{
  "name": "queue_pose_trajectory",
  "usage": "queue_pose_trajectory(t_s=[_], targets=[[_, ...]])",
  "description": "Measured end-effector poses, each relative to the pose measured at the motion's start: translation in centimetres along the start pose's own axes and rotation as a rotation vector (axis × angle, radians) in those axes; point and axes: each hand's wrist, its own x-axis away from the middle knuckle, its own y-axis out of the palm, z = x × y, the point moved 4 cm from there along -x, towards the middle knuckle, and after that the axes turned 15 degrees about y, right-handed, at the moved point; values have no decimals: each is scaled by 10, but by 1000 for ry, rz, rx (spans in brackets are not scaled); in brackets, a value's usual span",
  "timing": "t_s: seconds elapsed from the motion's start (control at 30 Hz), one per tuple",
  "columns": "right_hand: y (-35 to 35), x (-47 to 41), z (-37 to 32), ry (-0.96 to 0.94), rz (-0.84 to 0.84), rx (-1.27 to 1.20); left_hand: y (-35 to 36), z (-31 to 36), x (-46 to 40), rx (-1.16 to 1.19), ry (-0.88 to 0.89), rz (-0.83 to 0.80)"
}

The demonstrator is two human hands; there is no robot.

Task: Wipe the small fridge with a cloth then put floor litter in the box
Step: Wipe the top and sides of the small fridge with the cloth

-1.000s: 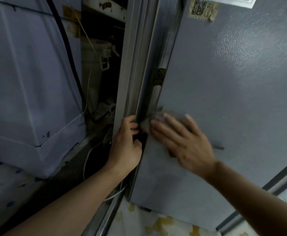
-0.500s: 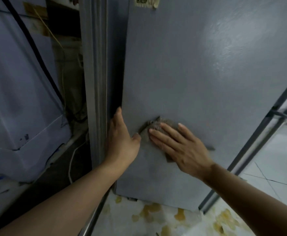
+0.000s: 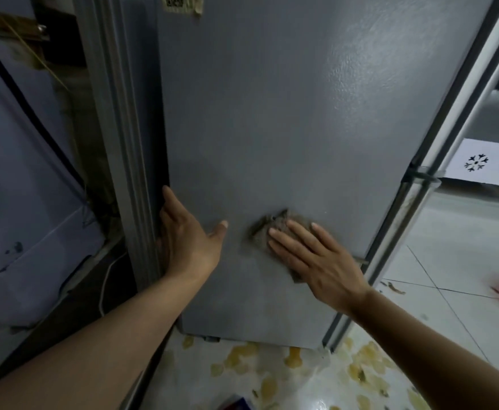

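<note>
Plainly, the right hand (image 3: 316,255) pressed a grey cloth (image 3: 269,229) flat-fingered against the fridge side panel (image 3: 272,113), no grip closed on it; the left hand (image 3: 187,238) braced the panel's edge, fingers straight. Lighter pressure could let the cloth slide and drop.

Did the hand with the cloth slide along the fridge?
Yes. The right hand, pressing the grey cloth, slid rightward from the grey fridge panel's left edge toward its middle.

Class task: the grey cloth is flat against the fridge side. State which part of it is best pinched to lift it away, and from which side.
Judging by its pose, pinch the cloth at its bunched upper-left corner, coming from the left; the right hand lies flat over the rest.
</note>
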Motion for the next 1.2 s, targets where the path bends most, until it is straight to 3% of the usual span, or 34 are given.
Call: queue_pose_trajectory(t_s=[0.23, 0.33, 0.43, 0.5, 0.63, 0.77, 0.83, 0.9, 1.03, 1.2], targets=[[-34, -30, 71, 420, 301, -99, 9, 4, -2, -41, -80, 49], [-15, -1, 41, 465, 214, -195, 10, 3, -2, -54, -95, 43], [3, 32, 20, 363, 82, -144, 8, 6, -3, -72, -123, 30], [2, 33, 28, 317, 79, -115, 6, 10, -2, -81, -128, 39], [-17, 19, 59, 352, 151, -146, 4, 37, 14, -194, 89, 38], [-33, -6, 88, 622, 320, -191, 18, 76, 28, -394, 438, 3], [-27, -1, 80, 751, 323, -264, 31, 87, 29, -454, 558, -73], [-10, 24, 58, 792, 230, -280, 41, 88, 29, -506, 580, -145], [9, 61, 42, 640, 57, -134, 44, 78, 26, -582, 571, -209], [-22, 25, 79, 838, 260, -241, 45, 83, 29, -631, 653, -146]])
